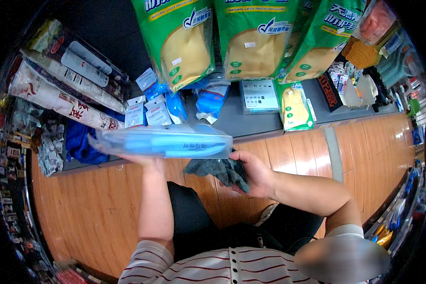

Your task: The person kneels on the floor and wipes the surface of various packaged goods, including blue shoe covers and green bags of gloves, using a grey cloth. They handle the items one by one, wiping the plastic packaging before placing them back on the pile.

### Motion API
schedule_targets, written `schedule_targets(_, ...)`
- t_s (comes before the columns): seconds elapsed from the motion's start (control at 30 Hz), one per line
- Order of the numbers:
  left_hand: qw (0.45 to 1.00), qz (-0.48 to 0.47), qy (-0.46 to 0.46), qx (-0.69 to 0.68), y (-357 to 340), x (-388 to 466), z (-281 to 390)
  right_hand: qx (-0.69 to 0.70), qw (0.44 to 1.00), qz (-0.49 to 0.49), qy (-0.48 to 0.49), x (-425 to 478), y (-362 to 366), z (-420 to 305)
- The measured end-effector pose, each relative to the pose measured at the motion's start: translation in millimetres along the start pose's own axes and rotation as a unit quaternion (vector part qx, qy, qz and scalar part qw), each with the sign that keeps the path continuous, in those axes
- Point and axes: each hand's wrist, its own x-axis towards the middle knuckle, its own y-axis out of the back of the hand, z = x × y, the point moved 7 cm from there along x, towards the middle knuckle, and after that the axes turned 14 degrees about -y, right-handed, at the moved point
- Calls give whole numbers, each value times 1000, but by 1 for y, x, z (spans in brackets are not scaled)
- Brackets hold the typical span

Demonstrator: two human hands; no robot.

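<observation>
My left hand (pixel 143 159) supports a clear plastic package (pixel 177 143) from underneath, near its left end. Something flat and light blue shows through the plastic, and printing runs along its side. The package is slightly blurred and hides most of my left fingers. In my right hand (pixel 257 174) a crumpled dark grey cloth (pixel 216 172) is gripped, hanging out to the left below the package. My right thumb is close to the package's right corner; whether it touches cannot be told. Both hands are in front of a dark grey shelf (pixel 255 125), over the wood-look floor.
Large green packs of pale yellow gloves (pixel 188 64) hang above the shelf. Blue packets with white cards (pixel 158 112), a small green pack (pixel 294 108) and an open box of small items (pixel 348 87) stand on it. Long wrapped rolls (pixel 71 96) and a blue cloth (pixel 83 142) lie left.
</observation>
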Motion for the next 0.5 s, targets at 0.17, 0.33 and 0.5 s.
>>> schedule_targets(0.17, 996, 4, -85, -40, 11, 13, 13, -69, 997, 18, -4, -30, -6, -6)
schedule_targets(0.33, 932, -264, -15, -247, 19, 36, -19, -153, 984, 83, -24, -16, 12, -7)
schedule_targets(0.5, 938, -243, -15, -248, 21, 31, -27, -154, 983, 98, -18, -37, 20, -10)
